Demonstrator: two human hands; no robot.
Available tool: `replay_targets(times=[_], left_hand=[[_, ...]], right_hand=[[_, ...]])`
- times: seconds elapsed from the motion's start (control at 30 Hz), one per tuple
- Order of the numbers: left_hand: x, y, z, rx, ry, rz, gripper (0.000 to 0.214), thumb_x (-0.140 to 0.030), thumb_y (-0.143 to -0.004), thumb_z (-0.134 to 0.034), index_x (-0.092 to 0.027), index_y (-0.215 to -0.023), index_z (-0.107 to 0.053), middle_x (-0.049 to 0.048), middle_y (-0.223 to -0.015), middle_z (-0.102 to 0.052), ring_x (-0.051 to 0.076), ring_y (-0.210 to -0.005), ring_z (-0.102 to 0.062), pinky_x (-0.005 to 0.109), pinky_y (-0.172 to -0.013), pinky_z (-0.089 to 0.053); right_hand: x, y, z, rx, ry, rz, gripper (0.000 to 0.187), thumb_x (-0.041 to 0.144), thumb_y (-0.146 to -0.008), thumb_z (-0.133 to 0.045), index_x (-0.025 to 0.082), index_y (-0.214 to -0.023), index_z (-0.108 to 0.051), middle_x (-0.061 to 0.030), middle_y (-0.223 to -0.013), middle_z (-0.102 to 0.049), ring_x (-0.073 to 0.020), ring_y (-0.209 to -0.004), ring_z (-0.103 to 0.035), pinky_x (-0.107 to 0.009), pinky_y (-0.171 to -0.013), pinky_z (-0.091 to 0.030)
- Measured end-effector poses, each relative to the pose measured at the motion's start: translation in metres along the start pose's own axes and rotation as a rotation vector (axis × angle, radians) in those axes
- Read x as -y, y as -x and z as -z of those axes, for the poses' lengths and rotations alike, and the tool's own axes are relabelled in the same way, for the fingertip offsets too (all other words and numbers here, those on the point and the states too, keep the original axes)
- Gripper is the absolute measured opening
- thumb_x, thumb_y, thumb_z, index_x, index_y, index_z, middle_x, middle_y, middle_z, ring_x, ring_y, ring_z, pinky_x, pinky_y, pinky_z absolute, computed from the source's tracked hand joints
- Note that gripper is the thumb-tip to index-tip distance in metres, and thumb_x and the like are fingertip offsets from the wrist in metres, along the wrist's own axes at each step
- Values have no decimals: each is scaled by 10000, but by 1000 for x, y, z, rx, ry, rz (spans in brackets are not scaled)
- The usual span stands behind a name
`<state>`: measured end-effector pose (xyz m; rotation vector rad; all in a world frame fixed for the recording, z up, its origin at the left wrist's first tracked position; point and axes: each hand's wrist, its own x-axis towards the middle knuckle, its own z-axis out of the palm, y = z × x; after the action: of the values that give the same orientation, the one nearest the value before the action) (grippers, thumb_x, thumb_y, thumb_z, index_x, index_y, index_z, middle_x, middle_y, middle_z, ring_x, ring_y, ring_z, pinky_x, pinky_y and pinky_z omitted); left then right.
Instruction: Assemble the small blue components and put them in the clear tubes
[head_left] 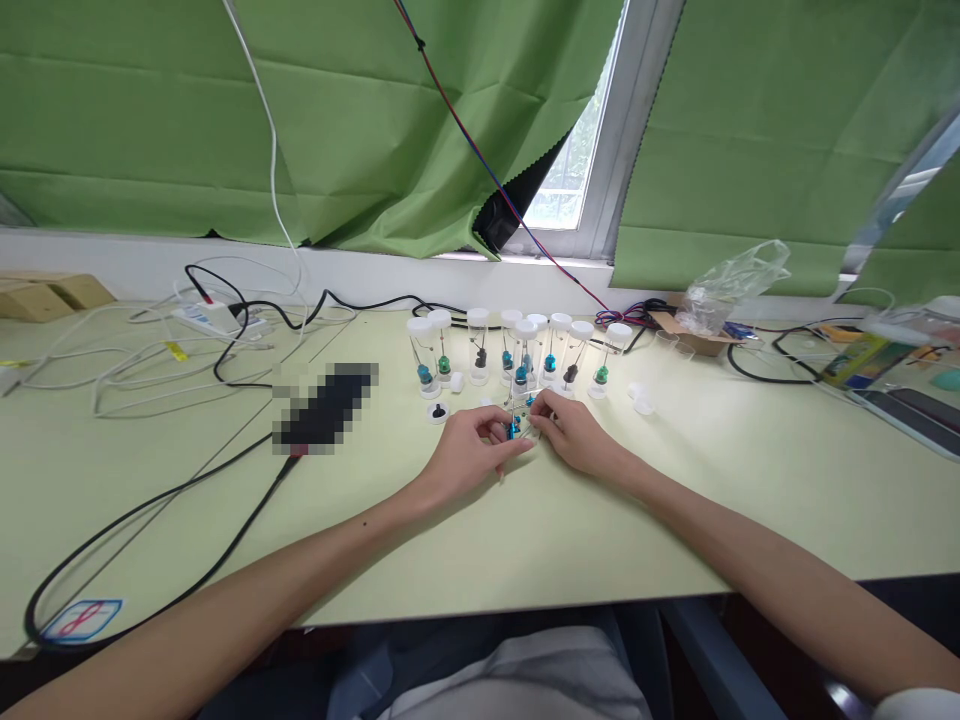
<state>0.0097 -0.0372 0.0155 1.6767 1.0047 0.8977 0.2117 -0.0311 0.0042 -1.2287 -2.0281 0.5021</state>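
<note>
Near the middle of the table my left hand (466, 448) is closed in a pinch on a small blue figure with a thin upright rod (514, 428). Just to its right, the fingertips of my right hand (576, 432) are pressed together beside another tiny blue piece (531, 399). Whether they grip that piece or a thin wire is too small to tell. Behind both hands stands a cluster of clear tubes with white caps (478, 345), holding blue, green and black figures. To the left of them a small black piece sits on a round white base (438, 411).
White caps (640, 399) lie right of the tubes. At left are a pixelated dark object (326, 408) with a black cable and a white power strip (217, 320). A cardboard box (694, 335) with a plastic bag and a phone-like slab (904, 420) are at right.
</note>
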Motion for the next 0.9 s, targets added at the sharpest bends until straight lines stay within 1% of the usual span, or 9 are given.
replay_targets(times=[0.23, 0.33, 0.43, 0.53, 0.6, 0.67, 0.73, 0.9], left_hand=[[-1, 0, 0, 2, -2, -6, 322, -454, -737, -779, -181, -858, -658, -46, -543, -572, 123, -453, -573, 284, -508, -478], [0, 0, 1, 0, 1, -13, 337, -466, -732, -779, -179, -868, -667, -44, -548, -570, 126, -454, -574, 287, -504, -485], [-1, 0, 0, -11, 5, -6, 343, -461, -731, -780, -177, -890, -670, -43, -569, -570, 126, -464, -582, 287, -510, -489], [-3, 0, 0, -24, 16, -2, 345, -457, -726, -784, -180, -893, -665, -46, -583, -567, 125, -464, -584, 282, -503, -489], [-3, 0, 0, -34, 17, -6, 352, -461, -718, -788, -179, -888, -665, -44, -600, -570, 124, -462, -586, 278, -491, -485], [-3, 0, 0, -43, 15, -9, 358, -463, -713, -791, -177, -887, -666, -45, -607, -571, 121, -458, -586, 272, -487, -483], [-3, 0, 0, -48, 16, -10, 360, -461, -710, -793, -174, -888, -668, -46, -607, -569, 119, -457, -584, 267, -488, -482], [-3, 0, 1, -43, 10, -18, 344, -451, -719, -787, -174, -885, -667, -46, -631, -561, 116, -463, -590, 262, -490, -481]], right_hand=[[10, 2, 3, -38, -49, 51, 146, 240, -978, -437, 205, -943, -574, -43, -880, -644, -192, -813, -582, -335, -756, -447], [13, 3, 4, -65, -55, 58, 144, 249, -979, -439, 212, -941, -574, -38, -864, -643, -190, -796, -584, -332, -744, -451], [16, 4, 6, -125, -75, 65, 118, 263, -979, -448, 219, -944, -552, -26, -831, -617, -177, -746, -563, -318, -708, -446], [18, 5, 7, -211, -116, 57, 107, 289, -985, -450, 223, -987, -534, -38, -864, -603, -175, -747, -549, -324, -711, -448], [18, 6, 7, -273, -182, 46, 115, 316, -992, -448, 229, -1031, -513, -32, -846, -571, -172, -733, -535, -325, -700, -450], [18, 6, 7, -318, -270, 35, 130, 344, -993, -457, 236, -1057, -490, -5, -788, -515, -160, -684, -509, -314, -659, -445], [17, 5, 6, -322, -366, 21, 140, 363, -984, -480, 242, -1055, -479, 22, -741, -477, -147, -633, -491, -304, -621, -440], [15, 3, 4, -227, -602, -40, 141, 343, -945, -548, 247, -1006, -466, 68, -651, -476, -127, -561, -491, -293, -582, -448]])
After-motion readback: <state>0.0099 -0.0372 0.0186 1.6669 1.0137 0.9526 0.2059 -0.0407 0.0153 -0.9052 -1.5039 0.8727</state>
